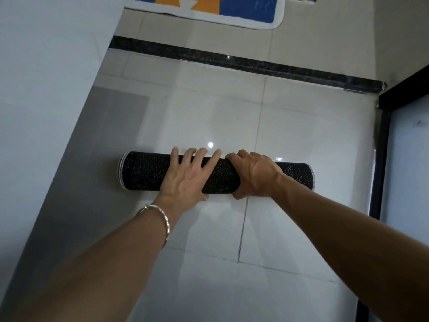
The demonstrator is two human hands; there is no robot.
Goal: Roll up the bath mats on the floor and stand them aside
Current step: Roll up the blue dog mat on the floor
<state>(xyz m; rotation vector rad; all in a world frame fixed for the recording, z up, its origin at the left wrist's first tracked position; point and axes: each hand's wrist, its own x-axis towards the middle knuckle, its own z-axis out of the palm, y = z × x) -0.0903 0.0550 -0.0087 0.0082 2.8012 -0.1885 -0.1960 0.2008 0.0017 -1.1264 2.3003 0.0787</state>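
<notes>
Now the left hand (185, 175) lies spread-fingered on the rolled mat (216, 175); beside it, the right hand (253, 175) grips. Letting go may unroll it.

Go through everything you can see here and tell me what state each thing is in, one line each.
Black mat: fully rolled, lying on its side on the floor, not yet stood up.
Colourful mat: flat, unrolled, beyond the dark floor strip.
Left hand: fingers spread, pressing flat on the roll.
Right hand: curled around the roll.
Bracelet: on the left wrist.
</notes>
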